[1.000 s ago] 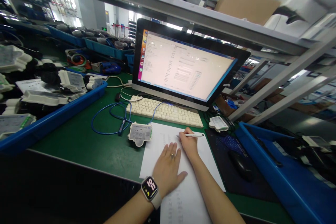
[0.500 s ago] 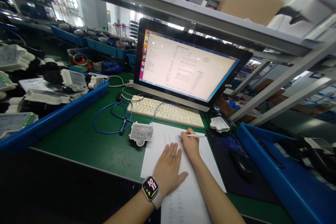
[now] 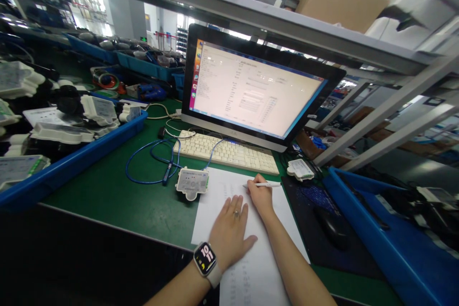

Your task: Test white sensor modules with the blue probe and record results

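Note:
My right hand [image 3: 260, 194] is closed around a white pen [image 3: 268, 184], its tip at the sheet of paper [image 3: 215, 201]. Faint handwritten columns show on the sheet near the pen and lower down. My left hand [image 3: 231, 227] lies flat on the same paper, fingers stretched and thumb out, with a ring on one finger and a smartwatch on the wrist. Just left of the paper is a small white module box [image 3: 192, 183] with green terminals, with a blue cable [image 3: 129, 165] beside it.
Behind the paper stand a cream keyboard [image 3: 229, 152] and a monitor [image 3: 251, 86]. A black mouse [image 3: 330, 227] lies on a mouse pad at right, near another white module [image 3: 300, 169]. Blue bins [image 3: 82, 165] with modules flank the bench; a metal shelf crosses above.
The red light on the module box beside the paper no longer shows. Both hands and the pen stay in nearly the same place; the view shifts very slightly.

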A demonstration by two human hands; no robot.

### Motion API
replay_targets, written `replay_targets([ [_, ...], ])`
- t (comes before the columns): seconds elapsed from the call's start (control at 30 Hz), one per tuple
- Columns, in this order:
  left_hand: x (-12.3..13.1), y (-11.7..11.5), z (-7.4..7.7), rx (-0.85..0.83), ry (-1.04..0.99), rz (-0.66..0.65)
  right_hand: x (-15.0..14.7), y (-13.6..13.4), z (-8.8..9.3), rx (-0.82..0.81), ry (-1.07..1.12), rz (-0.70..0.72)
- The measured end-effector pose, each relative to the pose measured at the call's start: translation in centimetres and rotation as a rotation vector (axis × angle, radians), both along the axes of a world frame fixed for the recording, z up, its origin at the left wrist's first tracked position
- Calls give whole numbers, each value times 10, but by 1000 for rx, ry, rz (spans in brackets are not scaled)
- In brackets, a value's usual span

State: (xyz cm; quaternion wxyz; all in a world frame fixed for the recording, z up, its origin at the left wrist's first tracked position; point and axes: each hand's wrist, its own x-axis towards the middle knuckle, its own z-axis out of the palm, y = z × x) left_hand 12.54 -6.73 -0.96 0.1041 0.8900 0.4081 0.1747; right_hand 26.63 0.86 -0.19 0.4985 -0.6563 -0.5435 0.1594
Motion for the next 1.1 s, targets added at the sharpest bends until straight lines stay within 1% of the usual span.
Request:
replay_targets([
  [0.27,-1,0,1,-7,-8,3,-3,0,2,18,-2,7],
  [0.4,-1,0,3,-39,-2,-6,-2,0,0,12,0,10],
  [0.67,-2,0,5,-41,0,-7,-1,1,-2,0,3,0],
  [0.97,-1,1,2,-44,-11,-5,-2,1,0,3,-3,4],
  [1.1,-1,1,4,-47,-9,-5,-1,0,-1,2,1,5],
])
